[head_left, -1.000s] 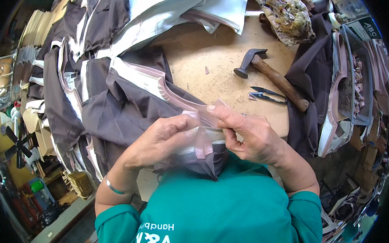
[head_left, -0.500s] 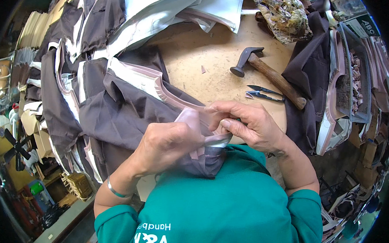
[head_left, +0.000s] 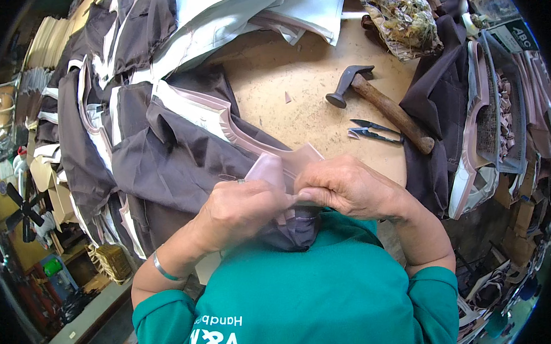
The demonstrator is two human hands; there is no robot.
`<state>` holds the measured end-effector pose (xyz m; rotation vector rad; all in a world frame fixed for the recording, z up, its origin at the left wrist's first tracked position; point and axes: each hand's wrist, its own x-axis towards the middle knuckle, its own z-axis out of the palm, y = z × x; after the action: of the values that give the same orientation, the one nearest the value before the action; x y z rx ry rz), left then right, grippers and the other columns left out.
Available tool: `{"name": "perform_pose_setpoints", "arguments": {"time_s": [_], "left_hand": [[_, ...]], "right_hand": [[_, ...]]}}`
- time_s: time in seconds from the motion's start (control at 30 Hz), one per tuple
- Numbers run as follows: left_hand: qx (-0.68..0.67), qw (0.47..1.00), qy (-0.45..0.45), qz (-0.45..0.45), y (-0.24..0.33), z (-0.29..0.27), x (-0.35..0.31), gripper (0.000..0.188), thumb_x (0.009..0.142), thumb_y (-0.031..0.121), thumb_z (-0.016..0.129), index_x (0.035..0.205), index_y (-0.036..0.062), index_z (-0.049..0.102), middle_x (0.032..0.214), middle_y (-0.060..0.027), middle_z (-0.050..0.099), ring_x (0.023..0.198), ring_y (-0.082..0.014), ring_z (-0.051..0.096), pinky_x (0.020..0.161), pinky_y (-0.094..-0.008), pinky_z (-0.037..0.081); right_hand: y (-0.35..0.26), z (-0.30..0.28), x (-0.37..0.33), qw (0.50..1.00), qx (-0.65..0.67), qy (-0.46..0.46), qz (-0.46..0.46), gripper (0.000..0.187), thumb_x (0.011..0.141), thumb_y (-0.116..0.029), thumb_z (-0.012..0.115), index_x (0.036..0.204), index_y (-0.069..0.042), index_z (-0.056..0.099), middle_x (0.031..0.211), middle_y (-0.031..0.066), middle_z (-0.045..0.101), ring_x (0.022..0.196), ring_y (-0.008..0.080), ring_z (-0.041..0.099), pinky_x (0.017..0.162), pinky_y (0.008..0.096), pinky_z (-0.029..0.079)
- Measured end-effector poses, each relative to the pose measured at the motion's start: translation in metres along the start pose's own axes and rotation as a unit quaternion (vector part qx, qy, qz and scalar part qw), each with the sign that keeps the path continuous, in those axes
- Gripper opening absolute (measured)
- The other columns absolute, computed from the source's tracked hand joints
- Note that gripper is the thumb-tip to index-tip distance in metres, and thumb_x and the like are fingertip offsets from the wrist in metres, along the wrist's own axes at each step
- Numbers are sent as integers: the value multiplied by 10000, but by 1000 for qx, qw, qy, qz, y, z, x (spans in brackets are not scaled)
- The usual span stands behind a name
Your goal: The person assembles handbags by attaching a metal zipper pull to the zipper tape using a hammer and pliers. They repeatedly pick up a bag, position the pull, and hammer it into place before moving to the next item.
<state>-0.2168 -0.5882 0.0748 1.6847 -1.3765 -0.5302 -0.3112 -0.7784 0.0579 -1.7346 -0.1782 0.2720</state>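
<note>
Both hands meet close to the chest, over the near edge of the wooden table [head_left: 304, 92]. The left hand [head_left: 239, 210] and the right hand [head_left: 346, 188] pinch a pale pink trim piece [head_left: 268, 168] between them, fingers pressed together on it, with dark brown fabric [head_left: 182, 161] hanging below and spreading to the left. A hammer [head_left: 379, 102] lies farther back on the table, small snips [head_left: 371, 132] just beside its handle.
</note>
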Motion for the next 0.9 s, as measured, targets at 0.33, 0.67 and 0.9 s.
{"name": "perform_pose_setpoints", "arguments": {"time_s": [0.33, 0.67, 0.9], "left_hand": [[75, 995, -1, 65, -3, 0, -4, 260, 637, -14, 615, 892, 32, 634, 750, -78, 594, 601, -212, 598, 507, -286, 485], [109, 985, 27, 132, -5, 5, -5, 225, 607, 9, 632, 831, 16, 609, 726, -82, 570, 570, -192, 566, 499, -294, 470], [84, 995, 14, 56, -4, 1, -12, 187, 618, 19, 625, 802, 25, 591, 683, -70, 522, 549, -188, 540, 463, -301, 436]], "right_hand": [[4, 5, 0, 1000, 4, 3, -6, 162, 818, -163, 563, 838, -2, 577, 747, 199, 565, 718, 350, 563, 633, 389, 445], [0, 7, 1, 1000, -9, 10, 15, 195, 833, -204, 537, 837, -15, 585, 736, 183, 576, 705, 347, 570, 617, 389, 445], [1, 9, 0, 998, -55, 14, -1, 188, 824, -219, 546, 801, -37, 586, 709, 169, 572, 681, 344, 568, 596, 393, 439]]}}
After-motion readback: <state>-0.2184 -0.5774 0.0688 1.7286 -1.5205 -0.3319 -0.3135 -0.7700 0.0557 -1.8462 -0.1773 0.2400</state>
